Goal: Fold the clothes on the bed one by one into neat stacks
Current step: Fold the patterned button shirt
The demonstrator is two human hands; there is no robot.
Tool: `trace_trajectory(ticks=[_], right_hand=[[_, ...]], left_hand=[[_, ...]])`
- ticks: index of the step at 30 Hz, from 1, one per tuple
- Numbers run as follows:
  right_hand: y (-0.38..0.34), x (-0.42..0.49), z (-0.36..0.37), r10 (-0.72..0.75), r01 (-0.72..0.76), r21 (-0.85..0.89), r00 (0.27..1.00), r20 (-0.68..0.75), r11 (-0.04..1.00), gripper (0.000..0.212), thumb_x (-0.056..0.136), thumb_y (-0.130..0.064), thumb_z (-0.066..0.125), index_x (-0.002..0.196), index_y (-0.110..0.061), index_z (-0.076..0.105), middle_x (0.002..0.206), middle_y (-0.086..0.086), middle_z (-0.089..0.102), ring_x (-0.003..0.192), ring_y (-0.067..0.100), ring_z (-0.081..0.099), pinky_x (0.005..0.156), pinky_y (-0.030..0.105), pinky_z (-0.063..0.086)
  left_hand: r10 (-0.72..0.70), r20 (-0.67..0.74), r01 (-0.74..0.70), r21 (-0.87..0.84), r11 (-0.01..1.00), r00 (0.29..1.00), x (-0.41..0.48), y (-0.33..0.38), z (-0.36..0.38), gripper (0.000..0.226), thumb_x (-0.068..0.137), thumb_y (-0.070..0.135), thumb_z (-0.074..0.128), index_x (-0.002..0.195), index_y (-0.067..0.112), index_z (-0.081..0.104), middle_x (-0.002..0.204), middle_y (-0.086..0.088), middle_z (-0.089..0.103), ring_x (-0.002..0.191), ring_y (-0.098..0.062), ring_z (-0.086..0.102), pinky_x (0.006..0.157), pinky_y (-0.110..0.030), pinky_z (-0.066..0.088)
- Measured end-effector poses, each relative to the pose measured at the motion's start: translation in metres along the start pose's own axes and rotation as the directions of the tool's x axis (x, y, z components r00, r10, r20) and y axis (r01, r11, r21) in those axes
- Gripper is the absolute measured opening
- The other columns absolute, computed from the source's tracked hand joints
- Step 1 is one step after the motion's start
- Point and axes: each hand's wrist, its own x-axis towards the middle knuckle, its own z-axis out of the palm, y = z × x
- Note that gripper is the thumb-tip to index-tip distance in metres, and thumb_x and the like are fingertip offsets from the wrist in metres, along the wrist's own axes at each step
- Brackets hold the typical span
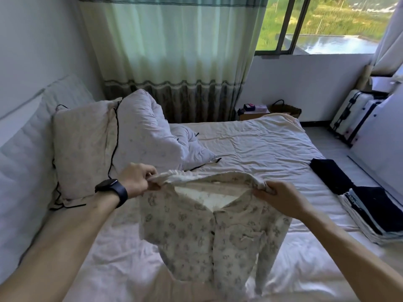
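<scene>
One shirt [209,232]: pale, with a small grey print and a buttoned front. We hold it up by its shoulders above the bed [250,144], and the rest hangs down in front of us.
Left hand [136,178]: our fingers are curled and pinch the shoulder on our left, at the collar edge.
Right hand [281,199]: our fingers and thumb are curled round the bunched shoulder on our right.
Watch [111,189]: dark band on our left wrist.
Bed: white rumpled sheet under the shirt.
Stack [375,216]: folded clothes in dark and pale layers at the bed's right edge, well apart from the shirt.
Dark piece [329,175]: folded flat just behind the stack; we cannot tell whether they touch.
Pillows [82,144]: two, propped at the left end of the bed.
Curtain [174,51]: pale green, drawn behind the bed.
Suitcases [357,114]: upright on the floor at the far right.
</scene>
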Motion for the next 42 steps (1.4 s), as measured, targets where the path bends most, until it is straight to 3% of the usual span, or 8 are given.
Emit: trace_trajectory(ticks=[11, 14, 18, 23, 27, 33, 38, 42], right_hand=[[-0.027, -0.024, -0.014, 0.19, -0.196, 0.099, 0.98, 0.066, 0.976, 0.057, 0.083, -0.062, 0.069, 0.085, -0.005, 0.069, 0.07, -0.004, 0.05, 0.064, 0.006, 0.045, 0.059, 0.026, 0.033], [-0.029, -0.028, -0.036, 0.154, -0.198, 0.338, 0.976, 0.154, 0.92, 0.092, 0.06, -0.078, 0.079, 0.095, 0.007, 0.067, 0.083, 0.013, 0.062, 0.078, 0.025, 0.056, 0.072, 0.04, 0.039], [-0.026, -0.041, -0.047, -0.084, 0.069, -0.146, 0.991, -0.101, 0.987, 0.017, 0.094, -0.038, 0.068, 0.084, -0.028, 0.059, 0.068, -0.011, 0.058, 0.072, 0.027, 0.058, 0.065, 0.042, 0.042], [0.002, -0.053, -0.039, -0.031, -0.02, -0.192, 0.966, -0.258, 0.981, 0.062, 0.081, -0.093, 0.018, 0.069, -0.037, 0.042, 0.054, -0.01, 0.046, 0.064, 0.03, 0.059, 0.057, 0.041, 0.043], [0.016, -0.068, -0.042, 0.001, -0.026, -0.107, 0.975, -0.224, 0.994, 0.074, 0.08, -0.091, 0.027, 0.078, -0.024, 0.057, 0.063, 0.0, 0.06, 0.072, 0.034, 0.063, 0.061, 0.042, 0.042], [0.034, -0.086, -0.05, 0.097, -0.11, -0.064, 0.981, -0.171, 0.992, 0.029, 0.096, -0.042, 0.065, 0.072, -0.031, 0.054, 0.074, 0.005, 0.061, 0.083, 0.036, 0.063, 0.067, 0.043, 0.041], [0.042, -0.12, -0.05, -0.043, 0.042, -0.01, 0.977, -0.21, 0.999, 0.02, 0.101, -0.019, 0.061, 0.091, -0.004, 0.069, 0.078, 0.004, 0.058, 0.077, 0.028, 0.057, 0.067, 0.031, 0.031], [0.043, -0.156, -0.042, -0.121, 0.107, -0.081, 0.971, -0.208, 0.991, 0.041, 0.102, -0.051, 0.046, 0.085, -0.016, 0.059, 0.067, -0.008, 0.048, 0.068, 0.027, 0.053, 0.061, 0.039, 0.04]], left_hand=[[0.045, -0.015, -0.046, -0.48, 0.876, 0.999, -0.007, -0.031, 0.0, 0.064, 0.07, 0.09, 0.051, 0.095, 0.036, 0.077, 0.09, 0.006, 0.077, 0.093, -0.018, 0.071, 0.086, -0.043, 0.055], [0.068, -0.159, -0.108, -0.26, 0.96, 0.985, -0.014, -0.029, 0.001, 0.056, 0.087, 0.073, 0.047, 0.101, 0.023, 0.069, 0.08, 0.004, 0.069, 0.079, -0.022, 0.066, 0.07, -0.036, 0.05], [0.292, -0.287, -0.281, 0.078, 0.956, 0.912, -0.035, -0.031, -0.003, 0.074, 0.088, 0.082, 0.022, 0.084, 0.019, 0.061, 0.065, 0.006, 0.06, 0.058, -0.017, 0.057, 0.05, -0.029, 0.04], [0.573, -0.405, -0.4, 0.436, 0.806, 0.713, -0.059, -0.023, 0.002, 0.07, 0.095, 0.076, 0.022, 0.066, 0.02, 0.053, 0.049, -0.001, 0.048, 0.04, -0.026, 0.053, 0.038, -0.025, 0.036], [0.708, -0.269, -0.523, 0.516, 0.679, 0.653, -0.076, -0.016, 0.018, 0.047, 0.098, 0.066, 0.033, 0.079, 0.024, 0.043, 0.053, 0.001, 0.049, 0.045, -0.021, 0.053, 0.036, -0.025, 0.04], [0.002, -0.198, -0.035, -0.162, 0.986, 0.98, -0.095, 0.016, 0.024, 0.005, 0.088, 0.029, 0.077, 0.091, 0.027, 0.081, 0.081, 0.006, 0.074, 0.079, -0.004, 0.065, 0.062, -0.006, 0.041], [-0.224, -0.199, 0.121, -0.426, 0.896, 0.954, -0.126, 0.02, 0.05, 0.02, 0.1, 0.019, 0.061, 0.114, 0.014, 0.075, 0.105, -0.005, 0.074, 0.107, -0.027, 0.067, 0.088, -0.034, 0.053], [-0.221, -0.381, 0.087, -0.339, 0.937, 0.898, -0.17, 0.034, 0.083, 0.031, 0.098, 0.039, 0.05, 0.108, 0.017, 0.07, 0.096, -0.009, 0.073, 0.094, -0.034, 0.067, 0.076, -0.037, 0.05]])
